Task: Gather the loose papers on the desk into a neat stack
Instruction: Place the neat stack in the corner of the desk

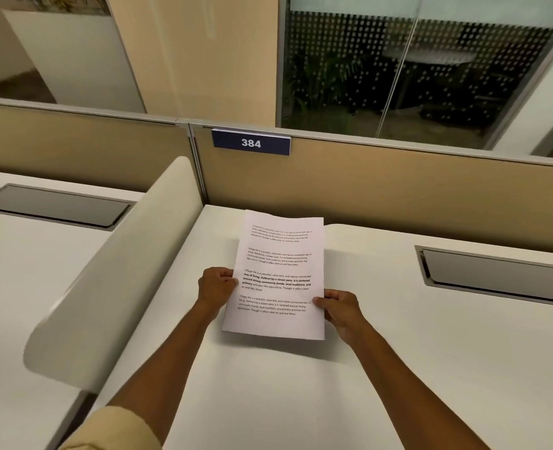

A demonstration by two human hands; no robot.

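Note:
A stack of white printed papers (278, 254) is held a little above the white desk (398, 368), tilted with its top edge toward the back panel. The top sheet carries several short paragraphs of black text. My left hand (216, 285) grips the stack's left edge about halfway up. My right hand (338, 308) grips its right edge lower down, thumb on the top sheet. The edges look aligned; how many sheets lie under the top one is hidden. No other loose sheets show on the desk.
A curved white divider (122, 280) rises along the desk's left side, with another desk beyond it. A grey cable hatch (502, 274) is set in the desk at right. The beige back panel (398, 196) bears a blue sign reading 384 (251, 143).

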